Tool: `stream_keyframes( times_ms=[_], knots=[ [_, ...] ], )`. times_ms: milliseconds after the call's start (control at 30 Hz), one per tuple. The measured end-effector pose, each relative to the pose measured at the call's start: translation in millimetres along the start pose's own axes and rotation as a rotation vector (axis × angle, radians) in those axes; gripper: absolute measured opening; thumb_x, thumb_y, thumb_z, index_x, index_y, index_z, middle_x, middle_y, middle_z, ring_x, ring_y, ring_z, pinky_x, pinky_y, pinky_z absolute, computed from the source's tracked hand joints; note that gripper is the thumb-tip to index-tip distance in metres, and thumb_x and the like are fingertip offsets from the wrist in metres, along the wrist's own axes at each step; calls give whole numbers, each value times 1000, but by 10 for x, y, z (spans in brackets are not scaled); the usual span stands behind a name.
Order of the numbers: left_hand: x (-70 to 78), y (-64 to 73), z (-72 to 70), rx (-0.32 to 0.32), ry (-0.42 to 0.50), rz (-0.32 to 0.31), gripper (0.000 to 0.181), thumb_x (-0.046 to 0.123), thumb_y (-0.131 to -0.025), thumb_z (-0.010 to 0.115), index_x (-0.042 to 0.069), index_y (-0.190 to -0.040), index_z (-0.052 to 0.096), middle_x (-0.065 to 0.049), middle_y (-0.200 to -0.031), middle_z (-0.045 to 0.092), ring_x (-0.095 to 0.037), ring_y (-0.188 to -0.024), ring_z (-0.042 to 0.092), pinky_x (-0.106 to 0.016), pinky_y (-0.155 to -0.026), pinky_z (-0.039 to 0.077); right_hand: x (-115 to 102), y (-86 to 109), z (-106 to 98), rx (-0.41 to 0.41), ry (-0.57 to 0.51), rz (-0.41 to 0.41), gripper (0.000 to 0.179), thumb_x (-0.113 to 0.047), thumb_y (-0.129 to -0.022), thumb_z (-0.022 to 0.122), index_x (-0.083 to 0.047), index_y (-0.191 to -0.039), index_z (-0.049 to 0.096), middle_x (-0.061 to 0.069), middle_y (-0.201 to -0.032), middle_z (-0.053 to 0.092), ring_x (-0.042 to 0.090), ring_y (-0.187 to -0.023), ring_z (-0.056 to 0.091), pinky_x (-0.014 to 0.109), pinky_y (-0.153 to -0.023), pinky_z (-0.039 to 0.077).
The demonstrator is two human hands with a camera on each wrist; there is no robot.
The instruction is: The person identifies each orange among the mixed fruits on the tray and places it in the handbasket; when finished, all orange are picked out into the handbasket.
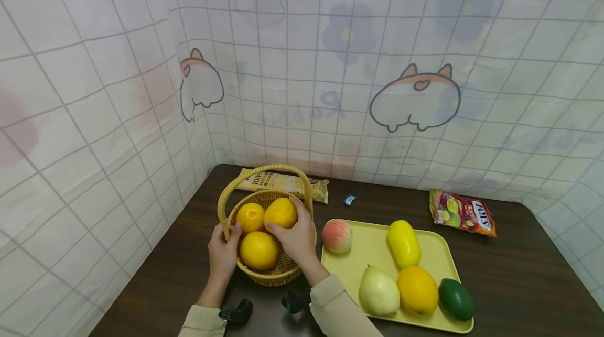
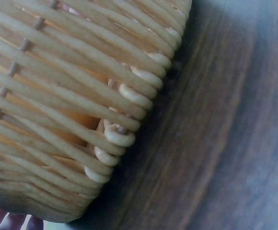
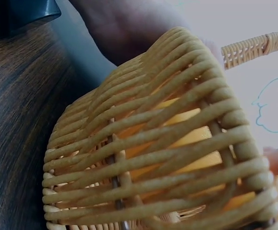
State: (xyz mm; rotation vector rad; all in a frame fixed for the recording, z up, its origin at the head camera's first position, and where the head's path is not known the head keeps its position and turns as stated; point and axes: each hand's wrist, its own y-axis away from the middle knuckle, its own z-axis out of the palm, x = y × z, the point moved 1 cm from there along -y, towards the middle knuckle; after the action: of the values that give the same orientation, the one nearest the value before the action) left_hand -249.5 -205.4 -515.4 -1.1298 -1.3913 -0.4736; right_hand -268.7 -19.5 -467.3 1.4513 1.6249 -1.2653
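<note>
A woven basket (image 1: 270, 277) with an arched handle stands on the dark table, holding several orange-yellow fruits. My left hand (image 1: 223, 253) grips the basket's left rim near the handle's foot, thumb on the inner side. Inside the basket my right hand (image 1: 299, 235) holds an orange (image 1: 281, 213) between thumb and fingers. Next to it lie another orange (image 1: 250, 217) at the back left and a larger one (image 1: 259, 250) at the front. Both wrist views are mostly filled by the basket's wicker side (image 2: 57, 100), with orange fruit (image 3: 191, 143) showing through the gaps.
Right of the basket, a yellow tray (image 1: 370, 237) bears a peach (image 1: 337, 236), a yellow mango-like fruit (image 1: 404, 244), a pear (image 1: 379, 291), an orange (image 1: 417, 290) and a dark green fruit (image 1: 455, 299). Behind lie a long snack packet (image 1: 294, 184), a small blue sweet (image 1: 349, 199) and a candy bag (image 1: 462, 213).
</note>
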Motion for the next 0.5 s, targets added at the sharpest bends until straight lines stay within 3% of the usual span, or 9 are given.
stream_keyframes(
  times_ms=[233,500],
  knots=[
    [-15,20,-13,-5,-24,-17,27,26,-97,62,1,-91,57,-6,-86,50,-16,-74,46,-27,-67,36,10,32,29,51,-3,26,61,-31,-80,81,-14,-133,57,7,-129,61,28,-112,60,47,-91,50],
    [-6,7,2,-5,-21,-12,27,30,-97,62,3,-92,57,-5,-87,50,-16,-74,46,-27,-67,36,-18,74,15,101,-53,-72,46,-12,-81,79,-8,-124,62,8,-121,62,30,-111,60,47,-92,49]
  ],
)
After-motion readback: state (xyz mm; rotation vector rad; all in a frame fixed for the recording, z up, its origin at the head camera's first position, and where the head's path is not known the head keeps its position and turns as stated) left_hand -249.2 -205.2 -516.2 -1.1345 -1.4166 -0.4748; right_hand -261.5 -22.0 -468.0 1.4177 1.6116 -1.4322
